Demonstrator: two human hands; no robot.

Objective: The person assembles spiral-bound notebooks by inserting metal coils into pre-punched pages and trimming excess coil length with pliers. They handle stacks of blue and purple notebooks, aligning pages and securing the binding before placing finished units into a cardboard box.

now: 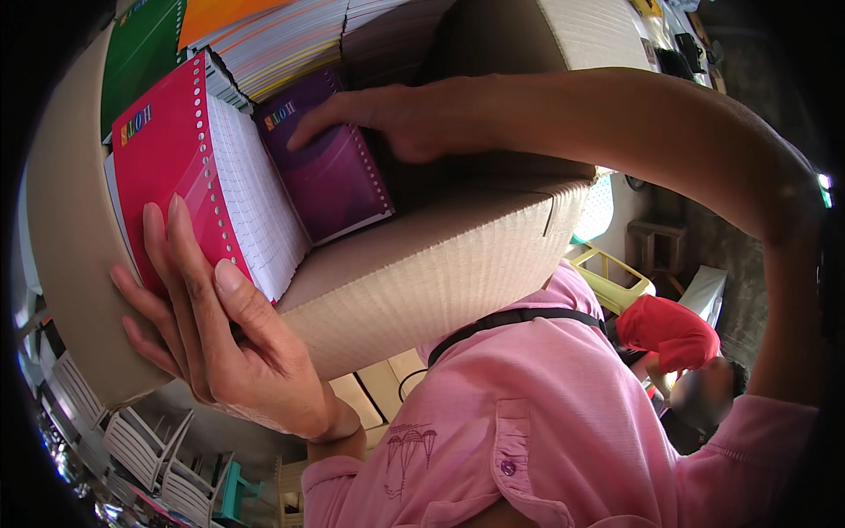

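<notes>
A cardboard box (458, 264) holds packed notebooks. A stack of pink-red notebooks (172, 150), with punched holes along the cover edge and white pages showing, stands at its left side. My left hand (216, 326) rests against these notebooks and the box edge, fingers stretched out and thumb by the page edges. Beside the stack, lower in the box, lies a purple notebook (339, 189). My right hand (378, 119) reaches in from the right and lies on its cover with a finger extended; the other fingers are hidden.
A green notebook (145, 57), an orange one (220, 18) and rows of page edges (282, 57) fill the box's far side. White chairs (145, 449) and a teal stool (233, 493) stand below left. A person in red (669, 334) bends near a yellow stool (612, 277) at right.
</notes>
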